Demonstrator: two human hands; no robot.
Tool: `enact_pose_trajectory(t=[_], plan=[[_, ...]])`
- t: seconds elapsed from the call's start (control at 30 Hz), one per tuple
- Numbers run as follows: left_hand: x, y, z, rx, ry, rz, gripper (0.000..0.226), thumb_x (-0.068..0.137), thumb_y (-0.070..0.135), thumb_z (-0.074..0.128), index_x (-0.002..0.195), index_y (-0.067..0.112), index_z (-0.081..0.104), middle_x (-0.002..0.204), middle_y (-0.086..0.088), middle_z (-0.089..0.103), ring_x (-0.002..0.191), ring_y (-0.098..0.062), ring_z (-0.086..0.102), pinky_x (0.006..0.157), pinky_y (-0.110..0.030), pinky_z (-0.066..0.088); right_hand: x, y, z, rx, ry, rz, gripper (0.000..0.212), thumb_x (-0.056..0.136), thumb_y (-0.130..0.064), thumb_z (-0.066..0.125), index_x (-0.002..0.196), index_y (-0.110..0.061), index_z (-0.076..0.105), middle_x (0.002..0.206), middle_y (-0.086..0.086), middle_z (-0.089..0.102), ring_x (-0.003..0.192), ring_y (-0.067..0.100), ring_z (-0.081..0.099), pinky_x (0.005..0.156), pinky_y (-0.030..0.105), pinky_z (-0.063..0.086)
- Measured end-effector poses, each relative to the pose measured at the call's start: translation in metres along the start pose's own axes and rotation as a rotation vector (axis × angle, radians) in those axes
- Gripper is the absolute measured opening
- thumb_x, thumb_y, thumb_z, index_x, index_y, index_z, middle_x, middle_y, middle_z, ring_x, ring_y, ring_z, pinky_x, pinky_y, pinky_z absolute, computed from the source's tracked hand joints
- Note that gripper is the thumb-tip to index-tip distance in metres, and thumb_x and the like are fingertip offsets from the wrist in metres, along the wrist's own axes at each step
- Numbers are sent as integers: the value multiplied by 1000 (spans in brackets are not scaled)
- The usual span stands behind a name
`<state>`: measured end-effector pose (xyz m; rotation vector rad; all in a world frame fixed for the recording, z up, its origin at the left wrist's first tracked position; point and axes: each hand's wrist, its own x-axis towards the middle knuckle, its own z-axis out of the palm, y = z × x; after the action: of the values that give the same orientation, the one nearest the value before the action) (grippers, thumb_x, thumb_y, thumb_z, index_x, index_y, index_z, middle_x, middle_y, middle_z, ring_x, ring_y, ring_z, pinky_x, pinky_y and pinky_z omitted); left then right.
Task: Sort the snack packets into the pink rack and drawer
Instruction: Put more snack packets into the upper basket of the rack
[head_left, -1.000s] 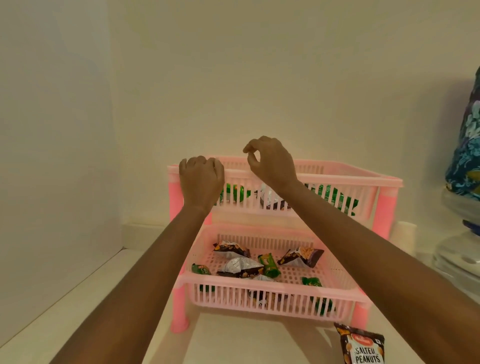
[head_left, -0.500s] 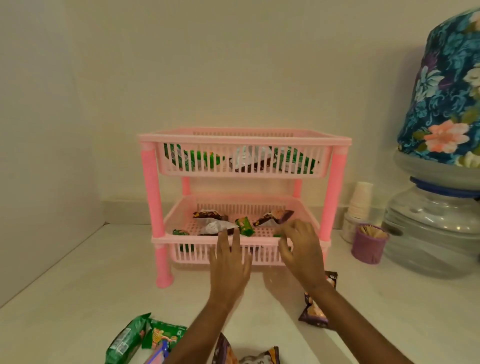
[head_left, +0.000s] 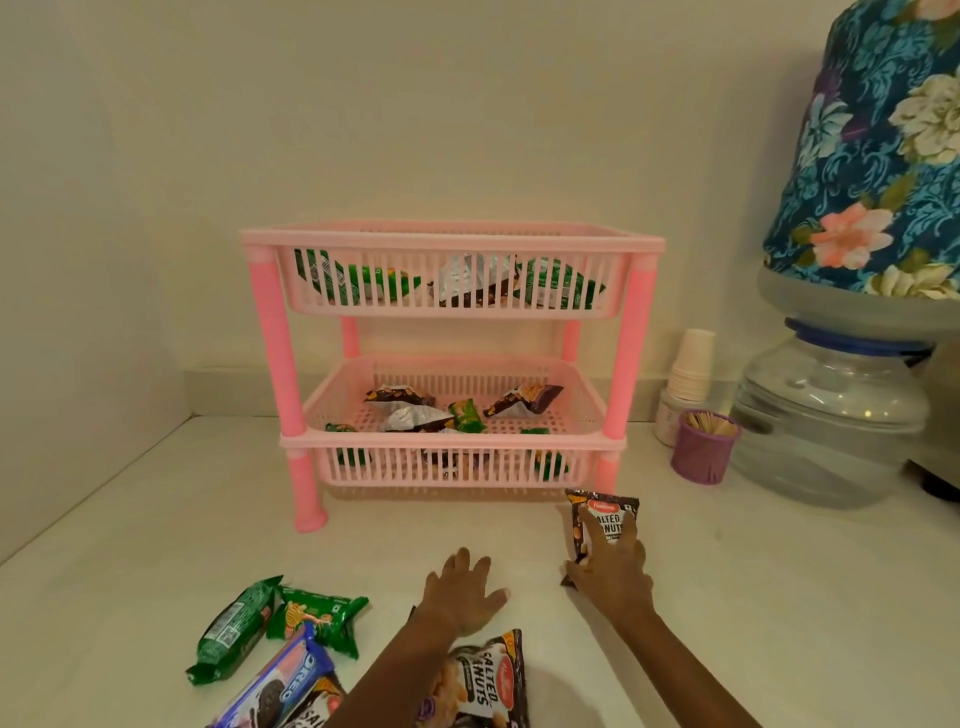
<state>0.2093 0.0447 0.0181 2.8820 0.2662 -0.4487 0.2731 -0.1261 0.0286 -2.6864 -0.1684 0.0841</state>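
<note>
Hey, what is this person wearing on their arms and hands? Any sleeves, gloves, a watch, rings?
Nothing worn shows. The left forearm and right forearm are bare down to the picture's bottom edge, with no sleeve cuff in view. The left hand and right hand have no gloves, and no watch, bracelet or ring is visible.
</note>
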Motion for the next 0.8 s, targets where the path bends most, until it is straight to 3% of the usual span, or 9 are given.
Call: enact_pose_trajectory(t=[0.13,0.3,0.47,0.6,0.8], plan=[[-3,-5,0,-27,-15,5,58,98,48,28,146,18,22,158,-13,11,144,-30,17,115,-47,23,-3,1,-2,58,-7,38,69,88,-33,58,143,-41,19,154,20,-3,130,38,36,105,47,36],[-15,-9,-11,-81,-87,76,59,95,56,27,136,14,38,141,-15,42,129,-31,41,108,-44,34,-7,2,-1,120,-6,48,66,85,-28,60,142,-38,27,141,21,29,120,36,45,101,47,39],[-39,-15,-25,-118,-220,149,79,86,65,43,147,21,22,156,-4,25,140,-24,32,117,-40,24,-19,3,1,144,-5,22,64,82,-32,63,139,-36,33,130,18,40,115,35,48,97,45,42],[-60,-12,-33,-93,-315,164,89,81,57,60,149,22,16,159,-1,16,145,-23,20,118,-39,20,-32,-2,5,133,4,-18,61,83,-33,62,138,-36,35,123,16,44,110,33,51,95,44,45],[-77,-6,-27,191,-227,175,94,70,49,76,144,17,27,145,-10,43,131,-29,43,112,-40,31,-48,-9,11,165,3,-82,55,85,-30,59,136,-38,38,121,14,46,109,32,51,95,45,43]])
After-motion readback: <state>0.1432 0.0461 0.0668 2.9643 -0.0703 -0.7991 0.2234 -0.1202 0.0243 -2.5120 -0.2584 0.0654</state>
